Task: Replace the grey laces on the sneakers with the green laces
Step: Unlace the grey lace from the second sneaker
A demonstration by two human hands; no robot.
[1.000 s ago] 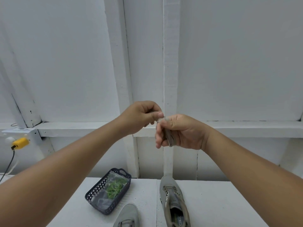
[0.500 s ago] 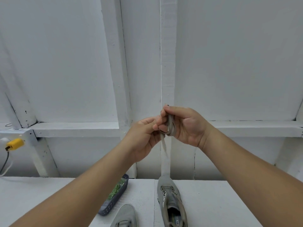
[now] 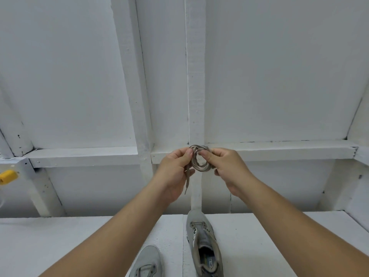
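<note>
Two sneakers lie side by side on the table, lace coil held above.

Two grey sneakers sit on the desk, one toward the near edge, the other further back. One coiled grey lace, two hands, left and right. One yellow plug.

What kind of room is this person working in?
Probably a plain workshop or shed corner, though that is a guess: a white painted wall with bare timber framing, a white tabletop holding two grey fabric sneakers, and a yellow plug at the left edge.
</note>
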